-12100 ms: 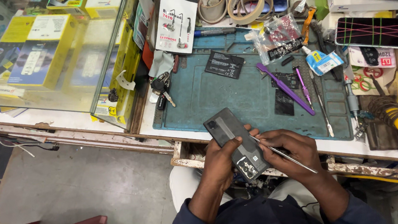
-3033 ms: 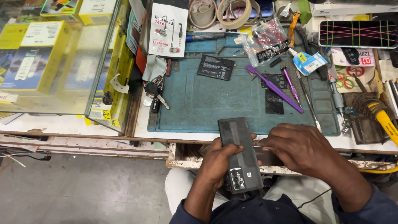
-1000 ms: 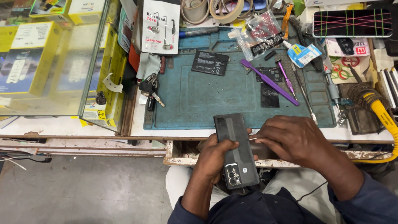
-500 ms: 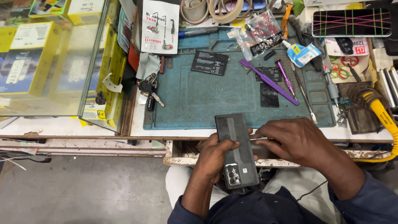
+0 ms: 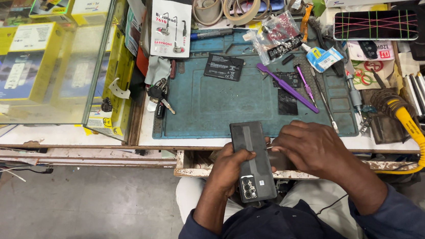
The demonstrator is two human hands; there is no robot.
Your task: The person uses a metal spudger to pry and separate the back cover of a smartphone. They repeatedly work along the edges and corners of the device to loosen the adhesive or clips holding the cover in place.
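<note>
The left hand point(image 5: 234, 166) holds a dark phone point(image 5: 252, 161) back side up, its fingers wrapped around the left edge, over the near edge of the teal work mat point(image 5: 206, 104). The right hand point(image 5: 310, 149) has its fingers curled closed at the phone's right side, pinching a thin metal tool point(image 5: 268, 148).

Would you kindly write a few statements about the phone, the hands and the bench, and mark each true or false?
1. The left hand holds a dark phone with its camera end toward the person. True.
2. The right hand rests away from the phone. False: it works at the phone's right edge.
3. Purple tweezers lie on the teal mat. True.
4. The yellow hose lies left of the mat. False: it is on the right.
</note>
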